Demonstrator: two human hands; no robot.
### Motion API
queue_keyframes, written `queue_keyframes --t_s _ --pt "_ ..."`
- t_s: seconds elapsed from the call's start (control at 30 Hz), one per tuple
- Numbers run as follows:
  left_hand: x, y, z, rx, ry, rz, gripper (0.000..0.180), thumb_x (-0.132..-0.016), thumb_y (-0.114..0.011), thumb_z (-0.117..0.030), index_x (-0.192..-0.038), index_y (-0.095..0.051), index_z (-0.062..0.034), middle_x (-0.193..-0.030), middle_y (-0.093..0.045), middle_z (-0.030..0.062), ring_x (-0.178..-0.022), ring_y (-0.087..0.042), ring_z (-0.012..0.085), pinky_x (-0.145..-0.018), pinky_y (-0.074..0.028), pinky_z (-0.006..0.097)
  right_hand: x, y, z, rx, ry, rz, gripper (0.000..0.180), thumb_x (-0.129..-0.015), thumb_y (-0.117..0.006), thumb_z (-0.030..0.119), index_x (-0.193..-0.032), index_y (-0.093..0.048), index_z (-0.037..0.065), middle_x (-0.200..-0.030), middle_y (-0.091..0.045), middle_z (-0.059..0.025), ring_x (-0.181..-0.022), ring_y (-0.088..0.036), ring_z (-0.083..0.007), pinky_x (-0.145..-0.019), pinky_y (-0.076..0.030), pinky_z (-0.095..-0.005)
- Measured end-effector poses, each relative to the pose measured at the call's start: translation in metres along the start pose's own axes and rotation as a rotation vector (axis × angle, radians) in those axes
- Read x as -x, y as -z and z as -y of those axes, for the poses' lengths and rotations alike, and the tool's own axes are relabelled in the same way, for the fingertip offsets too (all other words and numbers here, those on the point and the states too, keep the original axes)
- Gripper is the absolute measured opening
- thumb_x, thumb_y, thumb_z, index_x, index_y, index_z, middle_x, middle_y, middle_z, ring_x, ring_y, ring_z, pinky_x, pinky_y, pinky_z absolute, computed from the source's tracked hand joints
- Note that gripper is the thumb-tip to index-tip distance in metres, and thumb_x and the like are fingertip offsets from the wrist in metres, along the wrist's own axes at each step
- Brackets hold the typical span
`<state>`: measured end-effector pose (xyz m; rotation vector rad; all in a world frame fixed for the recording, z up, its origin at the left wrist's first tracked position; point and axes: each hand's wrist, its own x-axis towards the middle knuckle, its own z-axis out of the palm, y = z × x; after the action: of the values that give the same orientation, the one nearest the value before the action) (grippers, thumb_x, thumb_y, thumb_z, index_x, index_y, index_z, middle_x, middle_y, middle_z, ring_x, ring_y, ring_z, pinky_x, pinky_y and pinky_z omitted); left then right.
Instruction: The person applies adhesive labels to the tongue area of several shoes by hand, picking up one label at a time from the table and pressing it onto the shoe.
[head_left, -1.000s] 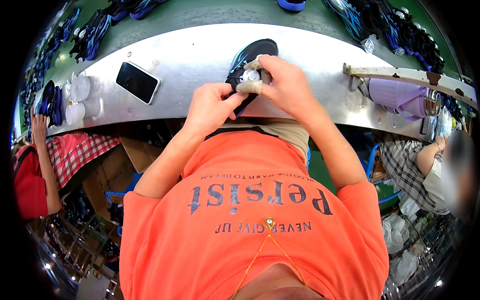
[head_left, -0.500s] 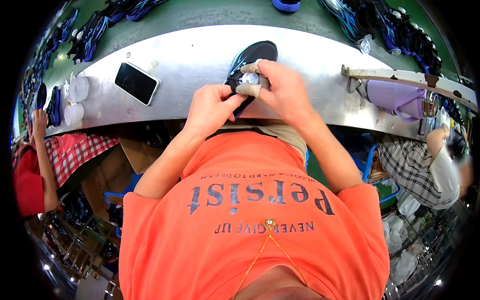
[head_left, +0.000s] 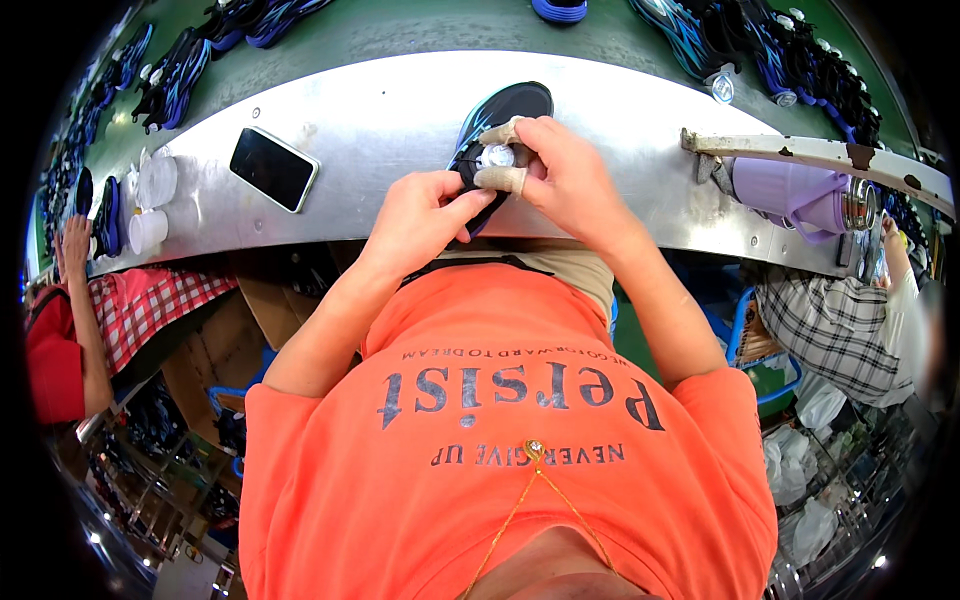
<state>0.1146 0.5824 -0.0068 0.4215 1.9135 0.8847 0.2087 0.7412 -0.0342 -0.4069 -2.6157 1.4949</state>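
A black shoe [head_left: 520, 101] with blue streaks lies on the metal table in front of me, its toe pointing away. My left hand [head_left: 425, 215] is closed, thumb and forefinger pinching the shoe's left edge near its opening. My right hand [head_left: 570, 180] wears beige coverings on its thumb and a finger. Between those covered tips is a clear, round plastic piece [head_left: 497, 156] at the shoe's upper, and they close around it. The heel end of the shoe is mostly hidden under my hands.
A phone [head_left: 274, 168] lies left of the shoe, with white round containers [head_left: 149, 230] farther left. At right, a purple bottle [head_left: 788, 190] lies by a chipped white metal bar [head_left: 830, 163]. Beyond the table, a green belt [head_left: 420, 28] carries several shoes. Co-workers sit on both sides.
The shoes on the green belt have shifted slightly left. My hands stay at the shoe with barely any finger motion. The co-worker's arm at right has moved.
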Motion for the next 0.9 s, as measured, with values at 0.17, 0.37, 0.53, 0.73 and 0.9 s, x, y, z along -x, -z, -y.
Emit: queue_keyframes --t_s 0.17,0.37,0.53,0.73,0.9 --pt "0.000 -0.005 0.008 0.059 0.014 -0.015 0.026 -0.086 -0.062 -0.023 -0.077 -0.064 0.0014 -0.060 -0.058 0.0029 -0.053 -0.055 0.0082 -0.052 -0.043 0.026 -0.001 0.008 -0.002 -0.060 0.082 0.082 0.025 -0.077 -0.070 0.016 -0.099 -0.062 0.006 -0.080 -0.055 -0.0102 -0.070 -0.056 -0.0280 -0.062 -0.046 -0.0358" --pt "-0.005 0.002 0.009 0.061 -0.028 0.081 0.027 -0.088 -0.061 -0.024 -0.082 -0.065 0.0019 -0.063 -0.060 0.0036 -0.056 -0.058 0.0093 -0.050 -0.040 0.024 0.000 -0.002 -0.002 -0.109 0.002 0.025 0.030 -0.079 -0.069 0.017 -0.106 -0.063 0.007 -0.083 -0.058 -0.0103 -0.067 -0.053 -0.0251 -0.063 -0.045 -0.0328" --pt "-0.007 0.014 0.003 0.486 0.202 0.294 0.029 -0.092 -0.056 -0.024 -0.096 -0.063 0.0040 -0.083 -0.065 0.0093 -0.069 -0.067 0.0154 -0.044 -0.038 0.020 -0.015 0.026 -0.002 -0.209 -0.082 0.172 0.036 -0.077 -0.073 0.019 -0.111 -0.066 0.011 -0.083 -0.053 -0.0003 -0.066 -0.043 -0.0055 -0.059 -0.040 -0.0214" --pt "-0.004 -0.007 0.010 0.630 0.165 0.168 0.028 -0.093 -0.053 -0.018 -0.102 -0.061 0.0071 -0.102 -0.065 0.0156 -0.089 -0.068 0.0216 -0.049 -0.052 0.024 -0.022 0.016 0.002 0.008 0.003 0.255 0.026 -0.074 -0.067 0.018 -0.098 -0.063 0.008 -0.084 -0.053 -0.0117 -0.079 -0.053 -0.0274 -0.067 -0.045 -0.0366" --pt "-0.006 -0.011 0.013 0.619 0.146 0.153 0.030 -0.093 -0.054 -0.020 -0.102 -0.061 0.0076 -0.099 -0.065 0.0145 -0.092 -0.067 0.0228 -0.050 -0.053 0.025 -0.026 0.010 -0.010 -0.106 -0.012 0.246 0.027 -0.072 -0.067 0.018 -0.096 -0.063 0.007 -0.086 -0.053 -0.0123 -0.077 -0.053 -0.0263 -0.066 -0.044 -0.0348"
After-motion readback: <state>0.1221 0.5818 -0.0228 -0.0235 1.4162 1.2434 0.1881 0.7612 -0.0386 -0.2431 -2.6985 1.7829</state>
